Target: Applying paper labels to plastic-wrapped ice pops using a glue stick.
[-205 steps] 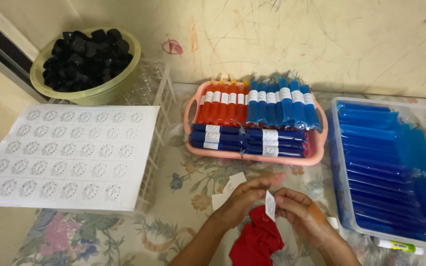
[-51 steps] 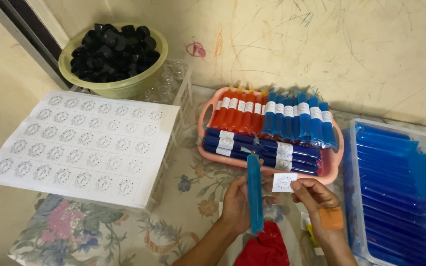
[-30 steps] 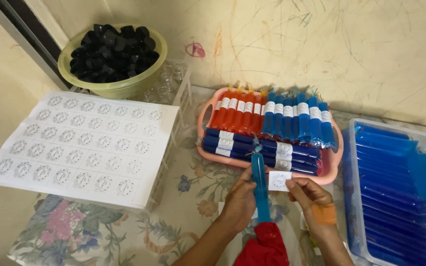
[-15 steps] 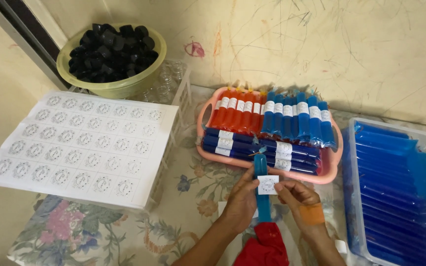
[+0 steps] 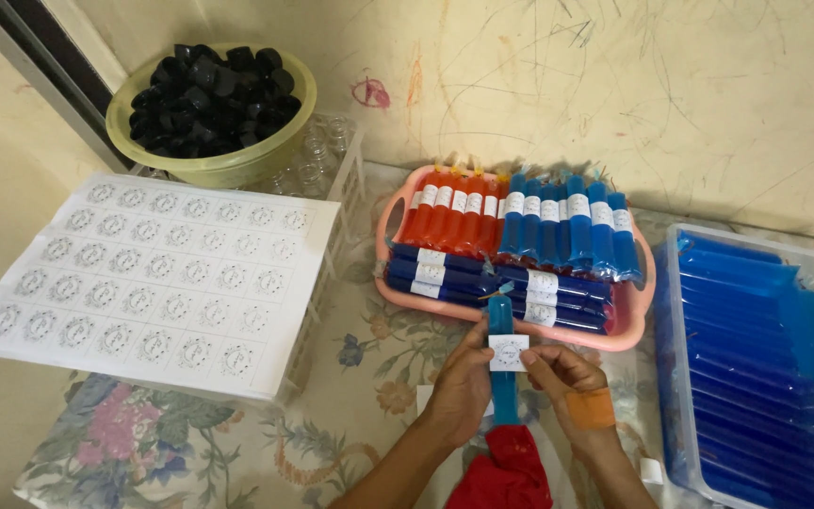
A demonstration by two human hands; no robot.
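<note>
My left hand [image 5: 462,386] holds a long blue ice-pop tube [image 5: 502,391] upright over the floral tablecloth. A small white label [image 5: 508,352] lies across the tube's upper part, and my right hand [image 5: 562,372] presses its right edge with thumb and fingertips. An orange plaster sits on the back of my right hand. Just beyond the tube stands a pink tray [image 5: 399,301] stacked with labelled red and blue tubes. A red cloth [image 5: 511,469] lies below my hands.
A clear bin [image 5: 678,432] of unlabelled blue tubes is at the right. At the left, a sheet of round labels [image 5: 157,283] rests on a white rack. A green bowl [image 5: 228,170] of black caps sits at the back left by the scribbled wall.
My right hand brought the label leftward onto the tube and now presses it on. The tube stayed upright in my left hand, shifted slightly right.
</note>
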